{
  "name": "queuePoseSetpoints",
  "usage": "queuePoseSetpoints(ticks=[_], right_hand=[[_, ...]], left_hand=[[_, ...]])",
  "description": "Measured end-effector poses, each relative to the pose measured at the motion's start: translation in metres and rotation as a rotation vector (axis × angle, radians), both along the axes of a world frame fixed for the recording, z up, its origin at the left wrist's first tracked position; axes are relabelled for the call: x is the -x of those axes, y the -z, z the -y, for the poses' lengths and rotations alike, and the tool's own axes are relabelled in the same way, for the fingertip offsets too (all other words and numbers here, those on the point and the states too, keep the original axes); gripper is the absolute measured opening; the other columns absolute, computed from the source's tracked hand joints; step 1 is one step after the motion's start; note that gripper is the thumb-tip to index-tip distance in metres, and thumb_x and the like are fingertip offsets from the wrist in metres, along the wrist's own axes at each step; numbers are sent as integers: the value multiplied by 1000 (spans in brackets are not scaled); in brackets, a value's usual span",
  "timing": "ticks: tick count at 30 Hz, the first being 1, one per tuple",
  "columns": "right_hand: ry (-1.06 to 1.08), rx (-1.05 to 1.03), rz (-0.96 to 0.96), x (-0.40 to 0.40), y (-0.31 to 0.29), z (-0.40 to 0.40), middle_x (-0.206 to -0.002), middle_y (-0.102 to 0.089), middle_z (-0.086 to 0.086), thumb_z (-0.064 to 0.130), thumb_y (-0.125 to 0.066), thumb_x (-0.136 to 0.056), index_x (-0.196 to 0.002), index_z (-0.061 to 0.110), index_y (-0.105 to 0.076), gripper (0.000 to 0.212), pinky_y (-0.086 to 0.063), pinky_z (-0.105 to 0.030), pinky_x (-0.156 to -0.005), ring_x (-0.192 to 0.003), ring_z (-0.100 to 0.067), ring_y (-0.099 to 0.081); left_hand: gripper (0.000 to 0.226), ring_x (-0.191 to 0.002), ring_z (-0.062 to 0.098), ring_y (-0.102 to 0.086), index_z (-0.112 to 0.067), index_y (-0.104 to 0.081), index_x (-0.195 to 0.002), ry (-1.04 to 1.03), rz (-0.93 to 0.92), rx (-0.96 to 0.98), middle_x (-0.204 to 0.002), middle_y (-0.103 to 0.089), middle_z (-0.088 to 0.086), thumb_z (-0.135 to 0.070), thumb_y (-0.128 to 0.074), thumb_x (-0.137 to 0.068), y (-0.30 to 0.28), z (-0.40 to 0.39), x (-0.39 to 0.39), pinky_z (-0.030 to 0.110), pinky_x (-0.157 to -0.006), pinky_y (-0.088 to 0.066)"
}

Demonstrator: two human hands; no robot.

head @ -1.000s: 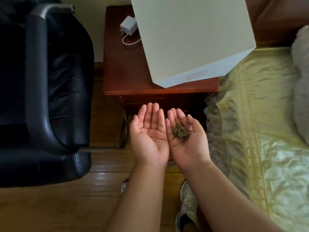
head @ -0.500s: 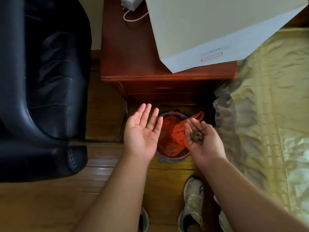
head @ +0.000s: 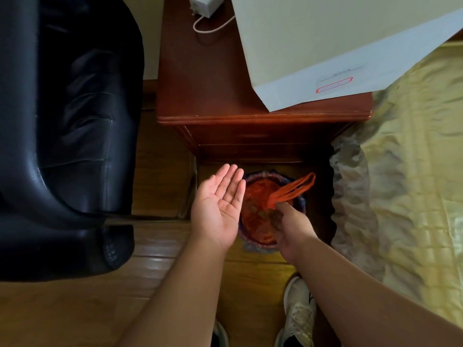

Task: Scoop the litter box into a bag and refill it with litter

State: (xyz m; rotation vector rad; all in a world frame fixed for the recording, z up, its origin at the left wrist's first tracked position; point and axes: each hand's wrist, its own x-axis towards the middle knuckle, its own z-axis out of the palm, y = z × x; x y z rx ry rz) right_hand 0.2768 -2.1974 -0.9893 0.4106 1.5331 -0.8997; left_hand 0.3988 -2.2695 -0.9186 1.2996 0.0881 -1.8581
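A small bin (head: 302,200) lined with an orange plastic bag (head: 255,221) stands on the floor in front of the nightstand. One bag handle (head: 298,187) sticks up to the right. My right hand (head: 290,227) is over the bag's mouth, turned palm inward and down, with motion blur at the fingers. Dark litter clumps (head: 265,212) show blurred at its fingertips above the bag. My left hand (head: 218,209) is held flat and palm up beside the bin's left rim, with nothing in it. No litter box is in view.
A black leather chair (head: 70,136) fills the left. A dark wooden nightstand (head: 213,91) carries a large white box (head: 325,38) and a white charger (head: 204,5). A bed with a yellow cover (head: 411,171) lies to the right. My shoes (head: 299,311) stand on the wooden floor.
The view tipped down and the bin with the orange bag came into sight. My right hand moved over the bag and turned from palm up to palm down. My left hand drew aside.
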Motion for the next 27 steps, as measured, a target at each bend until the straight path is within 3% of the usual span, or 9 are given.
queuePoseSetpoints(ticks=[3, 7, 10, 14, 18, 23, 27], right_hand=[[31, -18, 23, -1, -9, 3, -110, -72, -4, 32, -54, -104, -129, 12, -64, 33, -57, -37, -82, -95, -20, -68], [80, 0, 45, 0, -11, 3, -116, -67, -3, 29, -52, -105, -137, 15, -58, 35, -52, -46, -103, -102, -20, -65], [89, 49, 44, 1, -18, 5, -120, -69, -4, 24, -51, -106, -137, 16, -59, 33, -54, -43, -102, -108, -21, -68], [-143, 70, -123, 5, -37, 8, -108, -77, -1, 15, -51, -104, -123, 16, -68, 25, -56, -39, -100, -101, -16, -74], [-361, 76, -290, 8, -72, 10, -125, -69, 4, 32, -55, -100, -128, 29, -67, 31, -48, -47, -108, -117, -19, -64], [-400, 121, -422, 14, -147, 15, -124, -69, 4, 38, -61, -95, -131, 31, -66, 36, -52, -45, -104, -113, -18, -66], [-467, 154, -532, 22, -229, 16, -135, -62, 13, 56, -59, -90, -138, 39, -57, 51, -51, -45, -106, -122, -15, -61]], left_hand=[[36, -113, 25, -71, -1, -65, -128, 1, -3, 9, -122, -74, 13, -21, -41, -109, -3, 2, 2, 38, -102, -53], [36, -113, 25, -72, -1, -65, -128, 6, -9, 24, -122, -74, 12, -21, -41, -109, -7, 4, 4, 38, -101, -54], [36, -112, 25, -72, -2, -65, -128, 15, -14, 32, -122, -74, 12, -21, -41, -109, -12, 5, 6, 37, -99, -55], [37, -111, 24, -73, -3, -65, -128, 26, -7, 26, -122, -74, 11, -22, -41, -109, -23, 3, 8, 37, -96, -56], [38, -114, 23, -71, -8, -66, -128, 57, 6, 30, -123, -74, 7, -25, -37, -109, -44, 0, 12, 41, -105, -52], [39, -125, 20, -64, -18, -68, -129, 115, 42, 78, -128, -72, -2, -31, -38, -108, -96, -7, 18, 46, -112, -45], [41, -125, 19, -64, -23, -68, -129, 168, 53, 128, -128, -72, -5, -35, -35, -109, -166, -6, 24, 48, -113, -44]])
